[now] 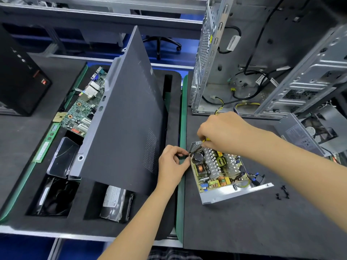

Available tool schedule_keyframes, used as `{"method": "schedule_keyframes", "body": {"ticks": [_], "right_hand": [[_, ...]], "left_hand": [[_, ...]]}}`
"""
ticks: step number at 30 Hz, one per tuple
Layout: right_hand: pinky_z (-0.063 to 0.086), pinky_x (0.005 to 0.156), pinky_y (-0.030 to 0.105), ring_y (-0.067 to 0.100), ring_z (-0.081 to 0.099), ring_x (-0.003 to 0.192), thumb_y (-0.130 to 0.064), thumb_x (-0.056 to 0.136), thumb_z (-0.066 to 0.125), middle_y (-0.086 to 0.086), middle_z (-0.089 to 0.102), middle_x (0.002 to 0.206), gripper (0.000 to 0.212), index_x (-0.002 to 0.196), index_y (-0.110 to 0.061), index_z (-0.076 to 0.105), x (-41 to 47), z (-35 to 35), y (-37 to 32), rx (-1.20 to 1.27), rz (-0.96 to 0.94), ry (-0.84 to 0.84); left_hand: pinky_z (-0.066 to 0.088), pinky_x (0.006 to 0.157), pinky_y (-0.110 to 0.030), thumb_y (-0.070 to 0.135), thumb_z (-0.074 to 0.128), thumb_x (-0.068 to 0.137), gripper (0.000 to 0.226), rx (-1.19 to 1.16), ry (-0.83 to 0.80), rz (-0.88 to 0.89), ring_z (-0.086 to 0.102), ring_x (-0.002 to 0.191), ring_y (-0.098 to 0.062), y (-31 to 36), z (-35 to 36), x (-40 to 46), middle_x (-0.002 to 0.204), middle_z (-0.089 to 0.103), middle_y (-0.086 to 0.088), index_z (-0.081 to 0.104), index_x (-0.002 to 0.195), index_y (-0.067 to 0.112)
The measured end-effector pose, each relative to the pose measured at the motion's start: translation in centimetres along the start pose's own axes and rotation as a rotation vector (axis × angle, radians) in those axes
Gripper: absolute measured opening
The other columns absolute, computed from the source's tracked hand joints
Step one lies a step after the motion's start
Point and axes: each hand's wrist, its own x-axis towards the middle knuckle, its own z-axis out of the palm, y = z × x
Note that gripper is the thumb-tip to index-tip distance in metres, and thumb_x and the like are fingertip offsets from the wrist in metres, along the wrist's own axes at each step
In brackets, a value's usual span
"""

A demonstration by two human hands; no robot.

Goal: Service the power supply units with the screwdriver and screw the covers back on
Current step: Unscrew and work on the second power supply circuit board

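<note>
Fingers of my right hand point(221, 132) curled round the yellow screwdriver point(204, 141) over the open power supply point(221, 170); my left hand point(171, 163) pinched its near corner on the counter point(253, 222).

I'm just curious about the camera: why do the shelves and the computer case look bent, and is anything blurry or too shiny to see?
Head view: a wide-angle lens bows the shelf rails and tilts the open computer case; lighting is even with soft shadows; the opened power supply is sharp at centre; mild glare on the clear plastic piece; edges look softer.
</note>
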Motion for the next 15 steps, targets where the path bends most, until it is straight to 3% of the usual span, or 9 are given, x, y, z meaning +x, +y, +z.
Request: {"method": "schedule_keyframes", "body": {"ticks": [6, 15], "right_hand": [[0.034, 0.055, 0.028, 0.028, 0.063, 0.087, -0.038, 0.093, 0.054, 0.003, 0.063, 0.095, 0.018, 0.099, -0.023, 0.062, -0.06, 0.06, -0.11, -0.036, -0.014, 0.018], [0.035, 0.056, 0.029, 0.028, 0.063, 0.086, -0.039, 0.095, 0.051, 0.001, 0.054, 0.083, 0.018, 0.096, -0.022, 0.058, -0.57, -0.15, -0.19, -0.058, -0.014, 0.005]], "left_hand": [[0.039, 0.059, -0.012, 0.001, 0.077, 0.077, 0.015, 0.003, 0.014, -0.006, 0.041, 0.052, -0.006, -0.08, 0.04, -0.07, 0.083, 0.055, 0.004, 0.071, 0.082, 0.013], [0.040, 0.059, -0.014, 0.002, 0.077, 0.077, 0.012, 0.009, 0.025, -0.025, 0.042, 0.054, -0.006, 0.04, 0.15, -0.13, 0.082, 0.056, 0.003, 0.072, 0.083, 0.012]]}}
